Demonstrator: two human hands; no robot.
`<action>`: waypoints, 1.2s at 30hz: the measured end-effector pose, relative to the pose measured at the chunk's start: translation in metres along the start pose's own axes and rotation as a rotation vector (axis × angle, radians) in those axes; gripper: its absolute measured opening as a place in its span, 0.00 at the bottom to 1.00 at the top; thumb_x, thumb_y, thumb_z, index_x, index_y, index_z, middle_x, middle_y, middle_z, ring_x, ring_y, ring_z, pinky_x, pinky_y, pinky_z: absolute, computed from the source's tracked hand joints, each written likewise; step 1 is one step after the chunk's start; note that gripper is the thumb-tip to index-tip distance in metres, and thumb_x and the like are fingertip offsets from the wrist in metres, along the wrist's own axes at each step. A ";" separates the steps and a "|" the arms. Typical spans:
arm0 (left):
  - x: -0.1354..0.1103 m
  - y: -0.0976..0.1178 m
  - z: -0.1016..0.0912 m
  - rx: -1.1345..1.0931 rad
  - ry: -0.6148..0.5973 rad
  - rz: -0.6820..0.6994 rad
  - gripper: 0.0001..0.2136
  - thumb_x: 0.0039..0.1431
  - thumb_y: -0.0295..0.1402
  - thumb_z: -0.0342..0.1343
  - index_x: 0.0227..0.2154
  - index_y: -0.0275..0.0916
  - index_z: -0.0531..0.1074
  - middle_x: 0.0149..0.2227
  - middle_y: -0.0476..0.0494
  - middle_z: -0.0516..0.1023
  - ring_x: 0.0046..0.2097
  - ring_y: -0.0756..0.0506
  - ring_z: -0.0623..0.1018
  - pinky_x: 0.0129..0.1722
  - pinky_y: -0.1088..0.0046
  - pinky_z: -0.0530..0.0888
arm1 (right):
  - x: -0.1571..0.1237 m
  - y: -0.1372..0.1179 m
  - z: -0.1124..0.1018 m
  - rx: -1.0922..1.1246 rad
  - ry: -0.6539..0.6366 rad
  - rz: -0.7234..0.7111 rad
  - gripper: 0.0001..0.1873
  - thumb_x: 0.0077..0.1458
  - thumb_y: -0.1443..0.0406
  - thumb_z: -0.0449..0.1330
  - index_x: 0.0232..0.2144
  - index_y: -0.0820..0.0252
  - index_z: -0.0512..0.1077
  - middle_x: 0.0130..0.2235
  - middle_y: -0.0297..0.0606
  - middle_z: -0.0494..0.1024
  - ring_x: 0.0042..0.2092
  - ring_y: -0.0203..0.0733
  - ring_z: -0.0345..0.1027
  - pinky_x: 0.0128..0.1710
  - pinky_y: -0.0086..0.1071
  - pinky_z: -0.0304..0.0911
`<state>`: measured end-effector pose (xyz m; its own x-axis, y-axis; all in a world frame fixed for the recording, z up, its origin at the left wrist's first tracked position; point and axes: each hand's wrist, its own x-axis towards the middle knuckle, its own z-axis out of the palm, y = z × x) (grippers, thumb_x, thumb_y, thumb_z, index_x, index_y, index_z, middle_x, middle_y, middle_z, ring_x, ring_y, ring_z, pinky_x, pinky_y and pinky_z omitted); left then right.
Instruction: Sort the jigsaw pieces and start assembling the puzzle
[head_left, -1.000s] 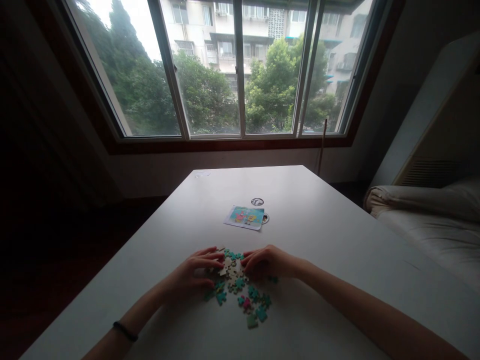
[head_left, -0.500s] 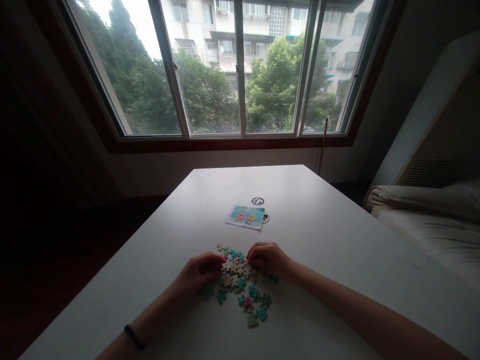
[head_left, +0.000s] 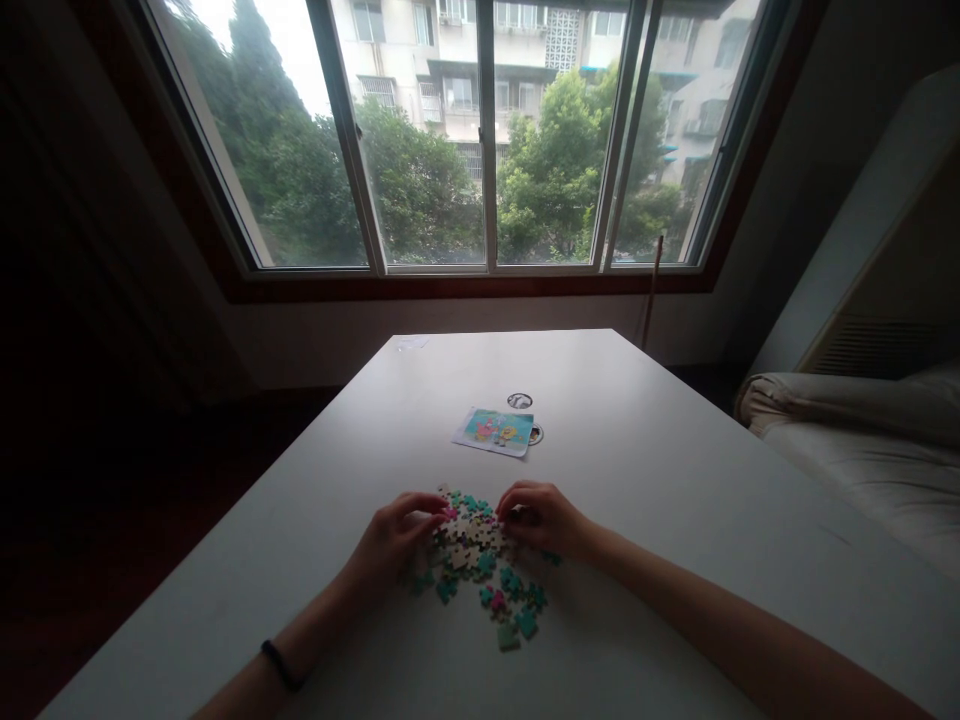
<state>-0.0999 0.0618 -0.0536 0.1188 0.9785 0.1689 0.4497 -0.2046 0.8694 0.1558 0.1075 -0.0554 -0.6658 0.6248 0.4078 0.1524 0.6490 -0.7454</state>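
A loose heap of small jigsaw pieces (head_left: 480,570), teal, pink and pale, lies on the white table (head_left: 660,470) in front of me. My left hand (head_left: 394,545) rests at the heap's left side, fingers curled, its fingertips on the pieces near the top. My right hand (head_left: 544,520) sits at the heap's right side, fingers bent and pinched on pieces there. What either hand grips is too small to make out. A dark band circles my left wrist.
A colourful picture card (head_left: 493,431) lies farther back on the table, with two round dark marks (head_left: 519,401) beside it. A wide window (head_left: 487,130) fills the far wall. A pale sofa (head_left: 847,440) stands to the right of the table.
My left hand's fingers have curled in from lying flatter on the pieces. Both hands have shifted slightly along the heap's upper part. The view has tilted a little.
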 end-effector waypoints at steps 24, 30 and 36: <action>-0.023 0.022 0.022 0.559 -0.443 0.377 0.45 0.44 0.56 0.56 0.62 0.45 0.43 0.64 0.39 0.42 0.63 0.32 0.45 0.58 0.49 0.49 | 0.009 0.026 -0.015 0.153 0.231 0.291 0.23 0.54 0.50 0.52 0.33 0.64 0.74 0.34 0.41 0.77 0.37 0.43 0.70 0.39 0.36 0.64; -0.026 0.024 0.040 0.646 -0.390 0.320 0.41 0.49 0.55 0.53 0.61 0.43 0.45 0.64 0.36 0.44 0.62 0.31 0.47 0.57 0.46 0.50 | 0.005 0.010 -0.009 0.127 0.067 0.242 0.22 0.56 0.51 0.52 0.38 0.63 0.72 0.38 0.40 0.76 0.40 0.42 0.69 0.41 0.34 0.64; -0.021 0.011 0.047 0.639 -0.246 0.337 0.24 0.59 0.44 0.49 0.57 0.45 0.56 0.61 0.41 0.54 0.61 0.36 0.55 0.58 0.52 0.56 | -0.018 -0.009 -0.027 0.090 -0.161 0.139 0.41 0.41 0.52 0.66 0.55 0.58 0.59 0.54 0.45 0.64 0.55 0.49 0.57 0.55 0.41 0.54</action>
<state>-0.0552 0.0378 -0.0692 0.5008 0.8411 0.2043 0.7699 -0.5408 0.3389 0.1855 0.1023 -0.0419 -0.7522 0.6233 0.2136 0.1902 0.5159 -0.8353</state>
